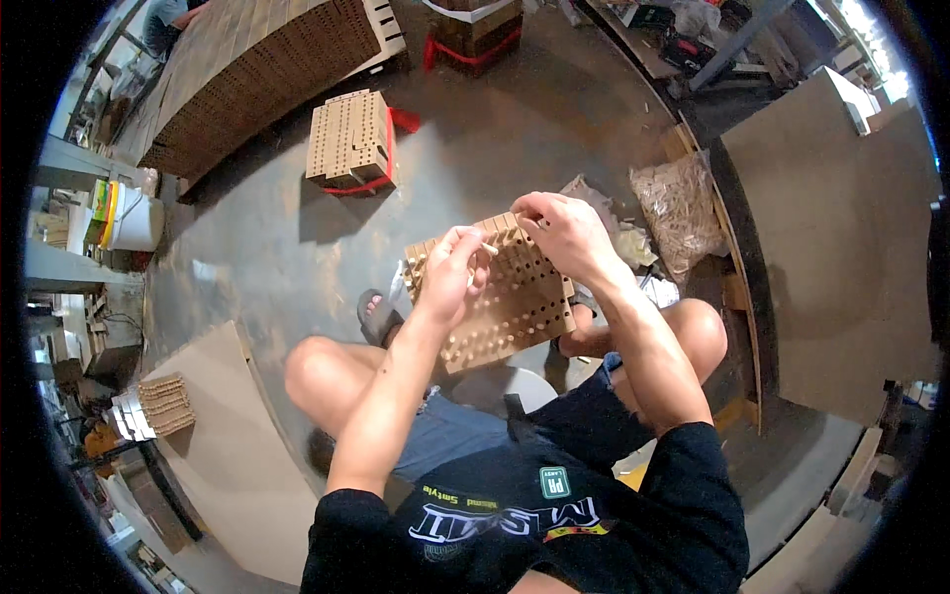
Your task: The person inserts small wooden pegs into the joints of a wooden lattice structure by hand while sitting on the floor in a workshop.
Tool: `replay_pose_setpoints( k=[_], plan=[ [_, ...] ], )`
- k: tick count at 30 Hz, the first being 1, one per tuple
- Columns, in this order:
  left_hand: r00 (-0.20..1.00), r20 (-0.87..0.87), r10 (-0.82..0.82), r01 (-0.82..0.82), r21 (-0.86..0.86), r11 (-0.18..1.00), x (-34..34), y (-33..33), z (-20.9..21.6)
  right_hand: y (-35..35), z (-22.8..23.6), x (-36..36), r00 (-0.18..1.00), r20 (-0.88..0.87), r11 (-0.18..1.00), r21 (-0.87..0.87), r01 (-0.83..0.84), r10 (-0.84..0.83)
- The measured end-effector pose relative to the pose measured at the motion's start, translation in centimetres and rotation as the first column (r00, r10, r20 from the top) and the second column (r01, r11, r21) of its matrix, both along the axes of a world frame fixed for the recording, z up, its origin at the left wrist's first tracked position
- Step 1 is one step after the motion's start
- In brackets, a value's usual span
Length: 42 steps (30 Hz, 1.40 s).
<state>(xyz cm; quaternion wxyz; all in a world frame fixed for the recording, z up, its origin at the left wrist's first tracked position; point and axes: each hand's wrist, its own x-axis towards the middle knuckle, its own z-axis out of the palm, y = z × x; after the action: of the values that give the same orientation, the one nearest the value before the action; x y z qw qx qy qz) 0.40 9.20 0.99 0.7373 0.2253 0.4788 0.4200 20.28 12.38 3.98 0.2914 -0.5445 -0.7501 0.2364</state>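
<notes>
Between my knees stands a block of stacked brown wooden boards with rows of drilled holes. Pale wooden dowels stick up from many of these holes, along its near and left parts and at the far edge. Above the block's left side, my left hand is closed around a few loose wooden dowels, their ends poking out by the thumb. My right hand is over the far right edge, thumb and fingers pinched together close to the holes. Whatever is in that pinch is hidden by the fingers.
A clear bag full of dowels lies at the right. Ahead sits a drilled-board stack with a red strap, before a long board stack. Large panels flank me; a white bucket is far left. Another person shows top left.
</notes>
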Motion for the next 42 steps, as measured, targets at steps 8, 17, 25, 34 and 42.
replay_pose_setpoints(
  k=[8,17,25,34,42],
  plan=[
    [0.998,-0.042,-0.049,0.048,-0.02,0.999,0.4,0.6,0.4,0.5,-3.5,1.2,0.977,0.172,0.981,0.124,-0.15,0.127],
    [0.998,-0.028,-0.053,0.052,-0.023,0.998,0.3,0.6,-0.3,-0.1,0.0,0.8,0.962,-0.26,0.995,0.031,0.092,-0.081],
    [0.997,-0.024,-0.079,0.078,-0.027,0.997,0.2,0.4,0.0,0.2,0.6,1.5,0.676,-0.616,0.852,-0.523,0.032,-0.404],
    [0.995,-0.035,-0.091,0.091,0.003,0.996,0.2,0.5,-0.2,0.1,0.7,1.6,0.649,-0.63,0.84,-0.543,0.025,-0.426],
    [0.989,-0.108,-0.098,0.11,0.104,0.989,0.2,0.7,0.9,0.7,-0.7,2.1,0.969,-0.208,0.986,-0.128,0.109,-0.134]
  ],
)
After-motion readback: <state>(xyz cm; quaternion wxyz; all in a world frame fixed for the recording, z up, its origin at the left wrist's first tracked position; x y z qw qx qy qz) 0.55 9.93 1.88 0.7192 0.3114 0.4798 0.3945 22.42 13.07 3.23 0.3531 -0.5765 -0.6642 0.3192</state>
